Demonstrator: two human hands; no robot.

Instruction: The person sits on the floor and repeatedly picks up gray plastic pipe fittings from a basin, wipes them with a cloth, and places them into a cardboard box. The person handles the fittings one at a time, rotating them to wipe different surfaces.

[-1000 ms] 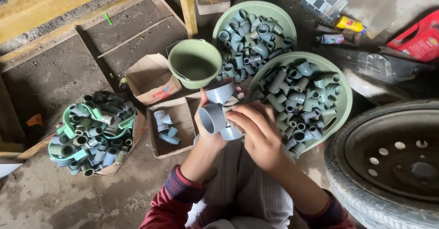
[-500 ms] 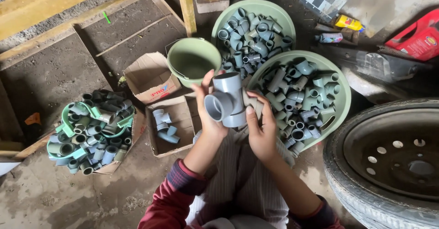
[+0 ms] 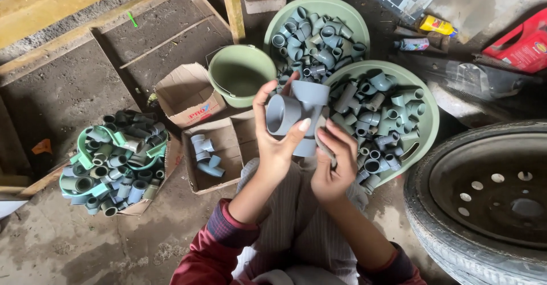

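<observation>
My left hand [image 3: 272, 142] grips a large grey plastic tee pipe fitting [image 3: 296, 111], held up in front of me with one socket facing left. My right hand [image 3: 336, 162] is just below and to the right of it, fingers curled around a small greyish scrap pressed against the fitting's lower end. Behind the fitting lies a wide green basin [image 3: 428, 120] full of small grey pipe fittings. A second green basin [image 3: 353, 17] of fittings sits farther back.
An empty green bucket [image 3: 239, 74] stands left of the basins. Two open cardboard boxes [image 3: 185, 97] [image 3: 225, 165] lie on the dirt floor, one holding a few fittings. A heap of fittings [image 3: 117, 160] sits at left. A tyre with rim [image 3: 484, 199] is at right. Wooden beams [image 3: 57, 6] run across the back.
My left hand has lifted the tee fitting up and slightly right and turned it. My right hand has slid down to the fitting's lower end.
</observation>
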